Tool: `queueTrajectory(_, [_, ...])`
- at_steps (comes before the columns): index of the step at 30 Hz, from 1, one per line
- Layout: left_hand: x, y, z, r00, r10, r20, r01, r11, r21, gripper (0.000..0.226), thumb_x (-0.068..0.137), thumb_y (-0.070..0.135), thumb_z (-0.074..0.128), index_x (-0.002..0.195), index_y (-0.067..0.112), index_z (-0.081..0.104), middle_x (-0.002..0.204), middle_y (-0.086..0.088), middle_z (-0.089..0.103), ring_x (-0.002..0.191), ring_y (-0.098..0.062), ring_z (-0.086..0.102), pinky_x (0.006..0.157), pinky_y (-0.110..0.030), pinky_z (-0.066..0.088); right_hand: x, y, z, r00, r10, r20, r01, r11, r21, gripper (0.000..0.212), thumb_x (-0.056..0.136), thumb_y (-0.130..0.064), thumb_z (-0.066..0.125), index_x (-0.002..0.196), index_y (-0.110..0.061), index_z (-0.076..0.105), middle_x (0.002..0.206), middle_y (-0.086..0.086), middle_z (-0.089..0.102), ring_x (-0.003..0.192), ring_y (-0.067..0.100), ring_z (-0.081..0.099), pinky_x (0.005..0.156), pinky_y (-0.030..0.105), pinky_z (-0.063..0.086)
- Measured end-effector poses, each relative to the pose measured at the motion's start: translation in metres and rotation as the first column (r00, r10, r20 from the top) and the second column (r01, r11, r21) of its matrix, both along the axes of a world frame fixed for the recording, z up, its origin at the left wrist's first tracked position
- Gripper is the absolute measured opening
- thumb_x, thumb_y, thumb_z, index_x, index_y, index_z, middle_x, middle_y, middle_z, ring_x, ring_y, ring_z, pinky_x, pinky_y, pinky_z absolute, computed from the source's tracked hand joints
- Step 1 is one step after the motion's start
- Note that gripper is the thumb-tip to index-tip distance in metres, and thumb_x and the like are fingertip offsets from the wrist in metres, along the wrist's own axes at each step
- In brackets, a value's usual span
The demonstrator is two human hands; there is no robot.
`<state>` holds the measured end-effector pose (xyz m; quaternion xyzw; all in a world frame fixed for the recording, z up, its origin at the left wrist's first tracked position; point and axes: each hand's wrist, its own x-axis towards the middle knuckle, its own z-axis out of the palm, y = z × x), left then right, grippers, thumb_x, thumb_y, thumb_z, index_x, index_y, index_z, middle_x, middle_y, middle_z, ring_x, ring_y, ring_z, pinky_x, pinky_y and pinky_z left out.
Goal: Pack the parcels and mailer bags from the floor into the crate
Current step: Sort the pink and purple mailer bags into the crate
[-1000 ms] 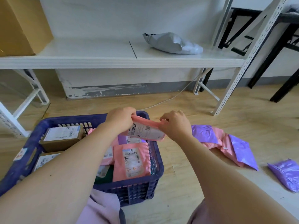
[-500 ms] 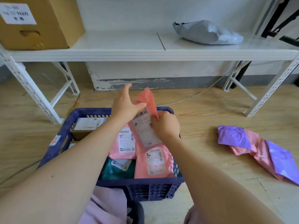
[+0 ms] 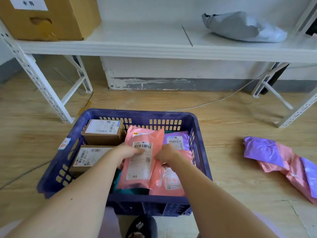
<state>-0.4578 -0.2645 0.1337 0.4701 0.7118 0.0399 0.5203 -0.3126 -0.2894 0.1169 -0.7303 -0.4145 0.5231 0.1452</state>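
Laying a pink mailer bag (image 3: 142, 162) into the blue crate (image 3: 140, 113)

Both hands are lowering the glossy, crinkled plastic bag, white barcode label up, onto the load inside the slotted plastic crate. The left hand (image 3: 127, 152) is pressing its fingers, held together, flat across the label; its thumb is hidden. The right hand (image 3: 167, 154) is curling its fingers to pinch the bag's right edge. Two square cardboard parcels (image 3: 103, 133) are sitting along the crate's left side, a purple mailer (image 3: 176, 140) is lying at the far right, and another pink mailer (image 3: 171, 182) is lying beneath. More shiny pink and purple mailer bags (image 3: 274, 158) are waiting in an overlapping heap on the wood-grain floor, well apart to the right.
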Motion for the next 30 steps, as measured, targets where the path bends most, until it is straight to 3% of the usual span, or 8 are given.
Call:
queueTrajectory(2, [0.0, -0.002, -0.013, 0.999, 0.008, -0.045, -0.005, 0.998, 0.061, 0.046, 0.079, 0.034, 0.073, 0.115, 0.014, 0.052, 0.119, -0.009, 0.062, 0.108, -0.028, 0.06, 0.086, -0.039, 0.047, -0.001, 0.0, -0.009, 0.998, 0.051, 0.033, -0.049, 0.998, -0.044, 0.024, 0.087, -0.001, 0.054, 0.07, -0.015, 0.045, 0.071, 0.002, 0.048, 0.059, 0.013, 0.048, 0.06, 0.025, 0.048])
queueTrajectory(5, [-0.005, -0.002, -0.029, 0.991, -0.051, -0.12, 0.06, 0.995, 0.076, 0.078, 0.065, 0.042, 0.08, 0.129, 0.012, 0.048, 0.122, -0.008, 0.061, 0.108, -0.025, 0.06, 0.095, -0.041, 0.049, -0.007, 0.001, -0.02, 0.953, 0.269, 0.138, -0.254, 0.96, -0.118, 0.026, 0.087, -0.004, 0.058, 0.067, -0.012, 0.045, 0.068, 0.003, 0.05, 0.054, 0.011, 0.049, 0.056, 0.021, 0.044])
queueTrajectory(8, [-0.016, -0.006, -0.043, 0.923, -0.197, -0.331, 0.226, 0.973, 0.051, 0.099, 0.067, 0.045, 0.079, 0.143, 0.01, 0.027, 0.137, -0.009, 0.048, 0.121, -0.025, 0.052, 0.1, -0.039, 0.044, -0.017, -0.002, -0.028, 0.759, 0.54, 0.365, -0.478, 0.841, -0.251, 0.02, 0.092, -0.008, 0.054, 0.106, 0.006, 0.057, 0.088, 0.012, 0.062, 0.075, 0.019, 0.066, 0.072, 0.03, 0.053])
queueTrajectory(10, [-0.023, -0.01, -0.047, 0.848, -0.255, -0.464, 0.35, 0.928, 0.129, 0.105, 0.066, 0.049, 0.078, 0.145, 0.014, 0.02, 0.142, -0.009, 0.039, 0.127, -0.026, 0.045, 0.101, -0.041, 0.043, -0.018, -0.004, -0.037, 0.65, 0.51, 0.563, -0.489, 0.848, -0.204, 0.052, 0.092, -0.007, 0.05, 0.139, 0.005, 0.031, 0.111, 0.014, 0.06, 0.102, 0.028, 0.061, 0.081, 0.034, 0.05])
queueTrajectory(12, [-0.026, -0.011, -0.045, 0.758, -0.304, -0.577, 0.521, 0.815, 0.253, 0.106, 0.066, 0.051, 0.077, 0.147, 0.023, 0.014, 0.144, -0.009, 0.029, 0.133, -0.027, 0.033, 0.101, -0.042, 0.04, -0.017, -0.003, -0.043, 0.617, 0.396, 0.68, -0.472, 0.878, -0.083, 0.072, 0.09, -0.011, 0.056, 0.147, -0.006, 0.013, 0.129, 0.013, 0.052, 0.115, 0.029, 0.055, 0.08, 0.033, 0.049])
queueTrajectory(16, [-0.02, -0.006, -0.042, 0.534, -0.56, -0.633, 0.809, 0.555, 0.192, 0.109, 0.069, 0.048, 0.076, 0.151, 0.029, 0.007, 0.159, 0.0, -0.002, 0.147, -0.025, -0.002, 0.118, -0.049, 0.016, -0.018, -0.002, -0.052, 0.537, 0.51, 0.672, -0.589, 0.797, -0.134, 0.099, 0.072, -0.036, 0.078, 0.146, -0.023, 0.015, 0.143, 0.015, 0.03, 0.134, 0.034, 0.031, 0.103, 0.047, 0.039])
queueTrajectory(24, [-0.011, -0.004, -0.073, 0.288, -0.686, -0.668, 0.837, 0.519, -0.173, 0.138, 0.063, 0.057, 0.077, 0.145, 0.015, -0.026, 0.153, -0.012, -0.03, 0.143, -0.027, -0.024, 0.116, -0.043, -0.01, -0.018, -0.009, -0.067, 0.559, 0.655, 0.508, -0.638, 0.732, -0.24, 0.103, 0.062, -0.038, 0.084, 0.144, -0.025, 0.023, 0.147, 0.011, 0.016, 0.138, 0.046, 0.016, 0.102, 0.064, 0.036])
queueTrajectory(30, [-0.009, -0.001, -0.091, 0.269, -0.703, -0.659, 0.82, 0.525, -0.226, 0.141, 0.063, 0.057, 0.078, 0.143, 0.014, -0.03, 0.151, -0.013, -0.033, 0.141, -0.029, -0.027, 0.115, -0.044, -0.013, -0.019, -0.006, -0.074, 0.582, 0.675, 0.453, -0.643, 0.723, -0.252, 0.109, 0.061, -0.033, 0.086, 0.147, -0.027, 0.019, 0.15, 0.012, 0.01, 0.14, 0.05, 0.007, 0.103, 0.069, 0.029])
